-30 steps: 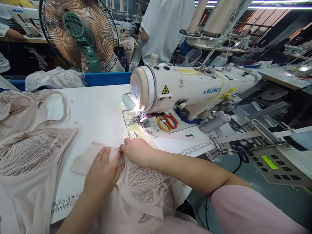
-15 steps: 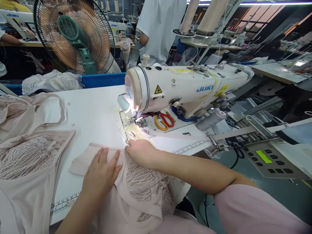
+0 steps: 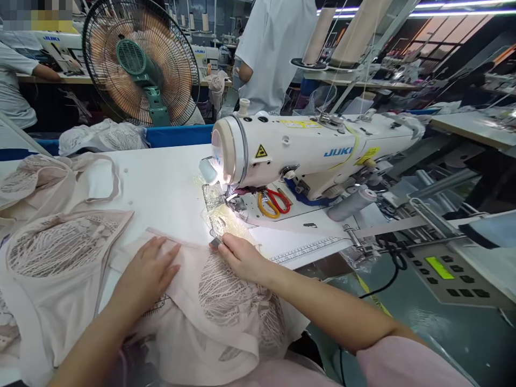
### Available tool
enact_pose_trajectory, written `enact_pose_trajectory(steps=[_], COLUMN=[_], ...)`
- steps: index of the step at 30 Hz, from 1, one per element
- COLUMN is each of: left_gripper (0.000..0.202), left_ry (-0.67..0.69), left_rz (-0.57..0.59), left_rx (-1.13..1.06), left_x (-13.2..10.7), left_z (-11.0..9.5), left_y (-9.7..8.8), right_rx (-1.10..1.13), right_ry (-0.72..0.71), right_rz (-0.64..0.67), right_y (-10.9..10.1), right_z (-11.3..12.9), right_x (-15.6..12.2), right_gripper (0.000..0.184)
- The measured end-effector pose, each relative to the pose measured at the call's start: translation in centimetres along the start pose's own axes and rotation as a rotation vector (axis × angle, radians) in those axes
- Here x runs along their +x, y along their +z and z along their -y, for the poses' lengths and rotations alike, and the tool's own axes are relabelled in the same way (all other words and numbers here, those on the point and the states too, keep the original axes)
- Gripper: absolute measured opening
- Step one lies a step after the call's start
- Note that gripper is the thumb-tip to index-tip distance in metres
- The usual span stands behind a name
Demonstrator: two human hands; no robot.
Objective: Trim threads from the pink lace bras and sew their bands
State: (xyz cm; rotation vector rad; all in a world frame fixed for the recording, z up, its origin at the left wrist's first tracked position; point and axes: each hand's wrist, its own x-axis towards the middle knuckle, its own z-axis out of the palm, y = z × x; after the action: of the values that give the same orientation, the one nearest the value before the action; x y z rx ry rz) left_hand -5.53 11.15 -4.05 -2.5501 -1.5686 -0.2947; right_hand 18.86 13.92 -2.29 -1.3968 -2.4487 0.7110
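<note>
My left hand (image 3: 150,273) lies palm down with fingers apart on the beige bra (image 3: 226,328), near its upper edge. The bra has a lace cup and hangs over the table's front edge towards my lap. My right hand (image 3: 243,259) is closed, thumb and fingers pinched at a small grey metal tab (image 3: 215,242) beside the bra's edge. The tab sits at the near end of a shiny, tape-covered guide plate (image 3: 213,199) in front of the needle area. The white sewing machine (image 3: 300,148) stands behind, its lamp lit.
More beige lace bras (image 3: 56,252) lie on the left of the white table (image 3: 161,177). Scissors (image 3: 274,203) with red and yellow handles rest on the machine bed. A grey thread cone (image 3: 352,204), control panel (image 3: 447,277) and large fan (image 3: 141,64) surround it. A person (image 3: 266,54) stands behind.
My left hand has slid left and slightly down across the bra. My right hand has shifted a little right, and the grey tab now shows at its fingertips. The whole view has tilted slightly.
</note>
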Motion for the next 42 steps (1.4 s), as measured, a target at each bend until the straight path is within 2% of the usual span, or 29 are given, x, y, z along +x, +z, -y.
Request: enact_pose_trajectory(steps=[2,4,7,10,13,20,25,42], left_gripper=[0.044,0.043,0.043,0.045,0.043,0.043,0.041,0.041], left_ry=[-0.060,-0.105,-0.081,-0.063,-0.090,-0.080,-0.066,-0.044], left_rz=[-0.018,-0.044,-0.059,-0.090,-0.091,-0.108,-0.129,-0.103], left_rx=[-0.071,-0.106,-0.055,0.033,0.071,0.072,0.071,0.072], left_x=[-0.1,-0.1,-0.2,-0.6,-0.9,-0.9,-0.8,-0.4], left_z=[-0.7,-2.5,-5.5,-7.0,-7.2,-7.1,-7.1,-7.1], left_y=[-0.8,-1.0,-0.2,1.2,1.9,1.7,1.7,1.4], right_rx=[0.049,0.077,0.080,0.059,-0.040,-0.291,-0.339,-0.365], right_ry=[-0.007,-0.010,-0.035,-0.081,-0.107,-0.181,-0.189,-0.254], right_rz=[-0.009,-0.022,-0.024,-0.010,-0.014,0.041,0.081,0.126], right_y=[0.3,0.5,0.3,-0.2,-0.4,0.7,1.1,0.4], right_z=[0.2,0.4,0.7,0.7,0.6,1.1,1.6,1.3], right_x=[0.0,0.1,0.2,0.4,1.1,3.0,3.4,3.6], right_gripper=[0.020,0.020,0.017,0.012,0.015,0.024,0.021,0.020])
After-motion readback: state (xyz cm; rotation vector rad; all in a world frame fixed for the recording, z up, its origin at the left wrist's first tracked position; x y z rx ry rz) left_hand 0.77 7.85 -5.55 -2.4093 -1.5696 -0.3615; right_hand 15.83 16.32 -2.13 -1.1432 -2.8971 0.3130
